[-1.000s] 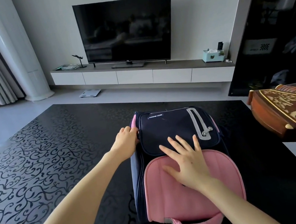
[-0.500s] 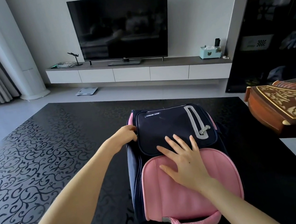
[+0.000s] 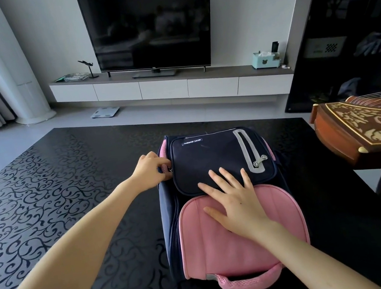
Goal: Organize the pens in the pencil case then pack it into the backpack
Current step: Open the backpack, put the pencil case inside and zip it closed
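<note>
Fingers of my left hand are curled together, pinching a small metal zip pull at the left side of the backpack, right by its pink edge. My right hand lies flat on top of the bag with fingers spread. The fingertips reach onto the navy front pocket and the palm rests on the pink panel.

From the head view, the backpack lies flat on the black patterned table, with its pink handle toward me. The grey-trimmed pocket zip is closed. What is inside the bag is hidden. Just off the table's right side stands a carved wooden zither.
</note>
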A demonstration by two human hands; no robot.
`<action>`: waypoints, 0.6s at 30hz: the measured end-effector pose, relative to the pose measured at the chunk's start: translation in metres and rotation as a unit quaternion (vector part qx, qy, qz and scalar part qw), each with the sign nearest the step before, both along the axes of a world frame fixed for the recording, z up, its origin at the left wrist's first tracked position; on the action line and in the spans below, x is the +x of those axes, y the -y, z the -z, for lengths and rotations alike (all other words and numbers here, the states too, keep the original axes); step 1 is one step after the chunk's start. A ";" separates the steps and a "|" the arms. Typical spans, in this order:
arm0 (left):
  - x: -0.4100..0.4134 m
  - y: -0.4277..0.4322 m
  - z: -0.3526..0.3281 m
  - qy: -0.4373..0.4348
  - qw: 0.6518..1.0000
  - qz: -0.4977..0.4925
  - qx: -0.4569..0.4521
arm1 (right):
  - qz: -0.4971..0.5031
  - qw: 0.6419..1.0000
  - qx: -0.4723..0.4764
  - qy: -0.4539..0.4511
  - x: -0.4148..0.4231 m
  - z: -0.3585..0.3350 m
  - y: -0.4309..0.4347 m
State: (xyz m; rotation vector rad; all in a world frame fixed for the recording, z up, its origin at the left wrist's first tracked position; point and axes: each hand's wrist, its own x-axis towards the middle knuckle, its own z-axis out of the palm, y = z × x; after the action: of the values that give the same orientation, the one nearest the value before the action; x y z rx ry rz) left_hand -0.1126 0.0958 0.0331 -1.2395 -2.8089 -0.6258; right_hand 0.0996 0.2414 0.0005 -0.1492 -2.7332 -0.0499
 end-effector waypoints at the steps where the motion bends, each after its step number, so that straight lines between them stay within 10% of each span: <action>1: -0.001 -0.001 -0.003 -0.022 1.000 0.009 -0.015 | -0.001 1.000 -0.001 0.001 0.000 0.000 0.000; 8: -0.006 0.004 -0.022 -0.357 0.893 0.199 -0.188 | -0.001 1.000 0.007 -0.012 0.006 -0.001 -0.002; 18: 0.077 0.011 -0.015 -0.124 0.968 0.018 -0.216 | 0.015 0.999 0.030 0.014 0.002 0.002 0.002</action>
State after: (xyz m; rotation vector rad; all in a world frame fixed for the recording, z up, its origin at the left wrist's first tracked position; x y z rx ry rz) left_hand -0.0352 0.0848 0.0482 -1.3115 -2.7923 0.1517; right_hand 0.1011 0.2390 -0.0013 -0.1742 -2.7548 -0.1437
